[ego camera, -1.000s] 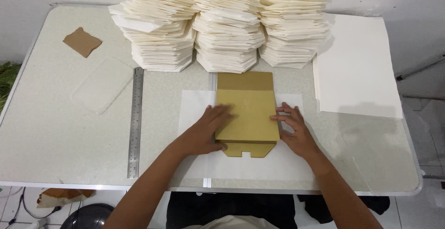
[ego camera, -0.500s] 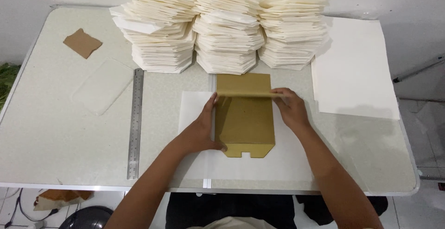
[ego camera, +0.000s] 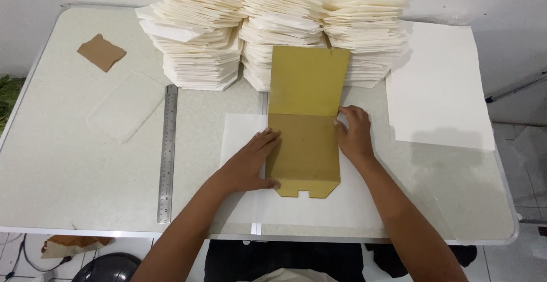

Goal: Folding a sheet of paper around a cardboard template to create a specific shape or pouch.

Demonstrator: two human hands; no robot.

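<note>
A brown cardboard template lies on a white paper sheet in the middle of the table, and its upper flap stands raised toward the paper stacks. My left hand rests flat at the template's left edge, fingers spread on the paper. My right hand presses at the right edge beside the fold line, fingertips touching the flap's corner.
Three tall stacks of folded white paper fill the table's back. A steel ruler lies at the left, a brown card scrap at the far left corner, a clear plastic sheet nearby, and plain white sheets at the right.
The template's upper flap, flat a second ago, has swung up and away from me. Both hands slid from the template's lower part up to its sides near the fold.
</note>
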